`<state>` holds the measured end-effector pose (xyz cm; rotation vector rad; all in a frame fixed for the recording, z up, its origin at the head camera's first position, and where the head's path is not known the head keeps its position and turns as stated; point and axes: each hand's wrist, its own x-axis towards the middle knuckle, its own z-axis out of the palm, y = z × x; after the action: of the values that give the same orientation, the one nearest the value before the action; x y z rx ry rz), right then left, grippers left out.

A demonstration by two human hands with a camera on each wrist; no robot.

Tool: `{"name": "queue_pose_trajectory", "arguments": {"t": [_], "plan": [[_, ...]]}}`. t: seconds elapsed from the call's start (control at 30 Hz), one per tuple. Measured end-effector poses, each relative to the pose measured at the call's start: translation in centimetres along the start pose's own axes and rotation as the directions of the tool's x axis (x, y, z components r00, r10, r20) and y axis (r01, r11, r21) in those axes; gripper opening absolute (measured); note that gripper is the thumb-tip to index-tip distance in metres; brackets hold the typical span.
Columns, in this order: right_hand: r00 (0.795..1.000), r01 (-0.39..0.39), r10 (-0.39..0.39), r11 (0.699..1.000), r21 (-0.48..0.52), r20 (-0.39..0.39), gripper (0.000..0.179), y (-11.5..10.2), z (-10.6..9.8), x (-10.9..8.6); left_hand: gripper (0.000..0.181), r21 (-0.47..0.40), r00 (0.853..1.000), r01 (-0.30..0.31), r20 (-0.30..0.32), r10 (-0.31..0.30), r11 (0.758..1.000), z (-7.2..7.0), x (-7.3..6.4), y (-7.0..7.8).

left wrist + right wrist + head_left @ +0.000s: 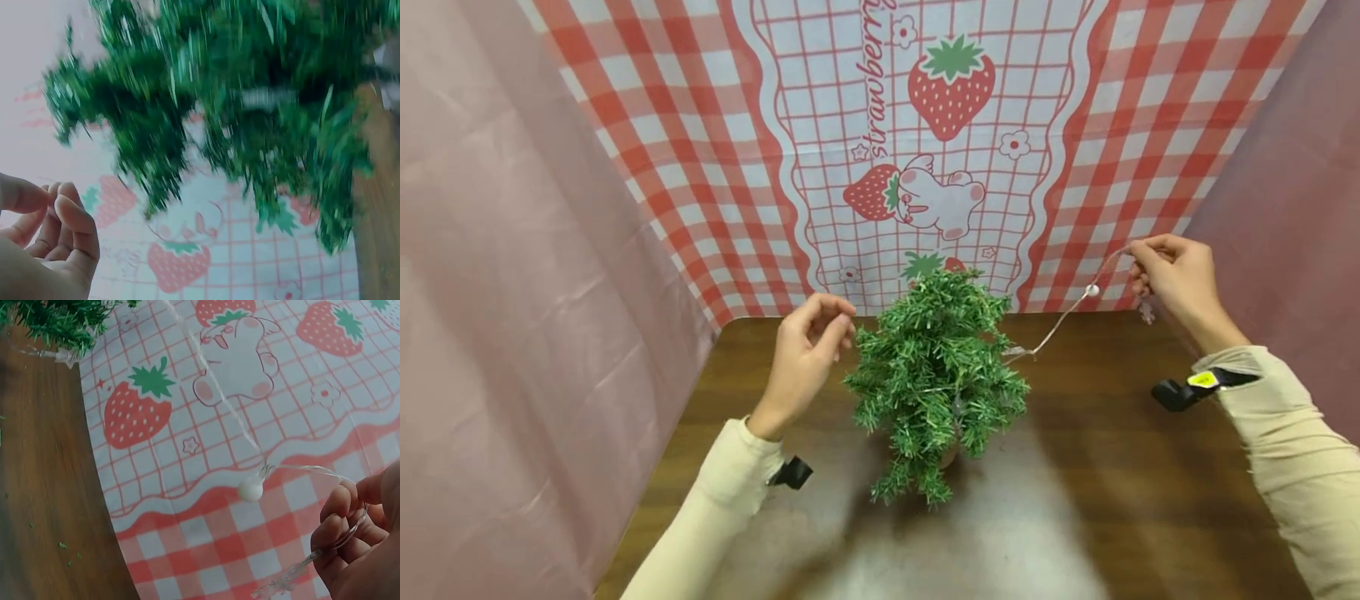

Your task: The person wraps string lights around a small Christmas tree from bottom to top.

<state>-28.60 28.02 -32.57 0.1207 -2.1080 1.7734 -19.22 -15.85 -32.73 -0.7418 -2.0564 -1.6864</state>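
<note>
A small artificial Christmas tree [936, 375] with green needles stands upright on the brown table. My right hand [1180, 279] pinches a string of fairy lights [1063, 315] off the tree's right side. The cord runs from the branches to those fingers. In the right wrist view, a round white bulb [251, 489] hangs on the cord, and a clear, star-like piece [281, 581] dangles below the right hand [356, 537]. Left of the tree is my left hand [805, 358], its fingers loosely bent. In the left wrist view, nothing shows in the left hand [53, 244].
Behind the table [760, 533] hangs a red-and-white checked cloth [685, 125] with strawberries and a rabbit. Pink curtains [505, 292] border both sides. Another clear star-like piece [65, 357] sits by the branches. Green needle scraps [62, 545] lie on the tabletop.
</note>
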Motion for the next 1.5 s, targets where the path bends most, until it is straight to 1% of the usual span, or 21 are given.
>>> {"name": "queue_pose_trajectory", "arguments": {"t": [0.07,0.13,0.17,0.23,0.3,0.4,0.5,0.6,0.73,0.8,0.9,0.93,0.97,1.07,1.17,1.2,1.3,1.37,1.43,1.5], "plan": [[1.000,-0.007,0.008,0.998,-0.063,0.020,0.018,-0.1,0.6,0.6,0.009,0.036,1.000,0.008,-0.006,-0.008,0.999,-0.3,1.3,-0.8],[0.999,-0.002,0.006,0.993,-0.114,0.039,0.020,-0.1,1.2,1.1,0.009,0.065,1.000,0.018,0.009,-0.018,0.998,-0.6,2.4,-1.5],[0.999,-0.009,0.014,0.993,-0.116,0.048,0.022,-0.1,1.6,1.4,0.010,0.077,0.999,0.025,0.022,-0.027,0.997,-0.7,2.8,-1.8],[0.998,-0.012,0.022,0.989,-0.150,0.065,0.025,-0.3,2.1,1.7,0.012,0.104,0.997,0.047,0.055,-0.053,0.993,-0.9,3.8,-2.3],[0.997,-0.015,0.027,0.988,-0.153,0.075,0.027,-0.6,2.6,2.0,0.014,0.131,0.992,0.072,0.092,-0.084,0.989,-1.1,4.6,-2.6],[0.995,0.004,0.014,0.983,-0.185,0.098,0.032,-1.2,3.6,2.3,0.018,0.157,0.980,0.117,0.144,-0.140,0.981,-1.3,5.6,-3.1],[0.991,0.014,0.011,0.982,-0.188,0.134,0.036,-2.0,4.7,2.3,0.020,0.151,0.966,0.144,0.193,-0.172,0.978,-1.3,6.3,-3.9],[0.985,0.013,0.018,0.984,-0.177,0.170,0.035,-2.9,5.5,1.9,0.022,0.152,0.949,0.167,0.243,-0.200,0.974,-0.8,7.2,-5.5],[0.977,0.052,-0.010,0.980,-0.193,0.214,0.031,-4.1,6.6,1.6,0.023,0.187,0.932,0.179,0.282,-0.227,0.966,0.2,8.2,-7.4],[0.969,0.076,-0.025,0.977,-0.199,0.245,0.031,-4.6,7.2,1.6,0.025,0.191,0.926,0.183,0.296,-0.235,0.964,0.6,8.7,-7.7],[0.958,0.088,-0.032,0.978,-0.188,0.284,0.034,-5.5,8.7,1.7,0.027,0.180,0.918,0.190,0.317,-0.239,0.965,1.3,9.4,-7.7],[0.954,0.093,-0.036,0.980,-0.179,0.297,0.034,-5.9,9.3,1.7,0.028,0.176,0.914,0.191,0.326,-0.240,0.966,1.5,9.7,-7.6],[0.952,0.095,-0.039,0.980,-0.172,0.304,0.036,-6.2,9.9,1.8,0.029,0.169,0.909,0.198,0.337,-0.245,0.966,1.7,10.0,-7.1],[0.947,0.115,-0.063,0.982,-0.149,0.316,0.038,-7.2,11.4,1.8,0.031,0.175,0.896,0.208,0.360,-0.259,0.962,2.4,10.9,-6.8],[0.939,0.139,-0.092,0.983,-0.122,0.331,0.037,-7.9,12.5,1.7,0.034,0.178,0.872,0.239,0.394,-0.291,0.955,3.1,11.6,-6.5],[0.934,0.144,-0.097,0.983,-0.113,0.343,0.035,-8.3,12.8,1.5,0.034,0.175,0.863,0.251,0.404,-0.302,0.952,3.3,11.8,-6.8],[0.915,0.142,-0.094,0.985,-0.095,0.392,0.030,-9.0,13.6,1.3,0.039,0.131,0.824,0.296,0.467,-0.322,0.946,3.8,12.1,-5.5],[0.898,0.139,-0.083,0.985,-0.100,0.431,0.026,-9.2,13.8,1.2,0.043,0.102,0.797,0.314,0.512,-0.321,0.944,4.1,12.3,-4.7],[0.880,0.138,-0.070,0.984,-0.112,0.469,0.024,-9.3,14.1,1.1,0.046,0.083,0.772,0.310,0.559,-0.302,0.947,4.5,12.5,-4.2],[0.863,0.144,-0.067,0.983,-0.116,0.500,0.023,-9.5,14.2,1.0,0.045,0.078,0.756,0.290,0.593,-0.278,0.954,4.9,12.6,-4.3]]}}
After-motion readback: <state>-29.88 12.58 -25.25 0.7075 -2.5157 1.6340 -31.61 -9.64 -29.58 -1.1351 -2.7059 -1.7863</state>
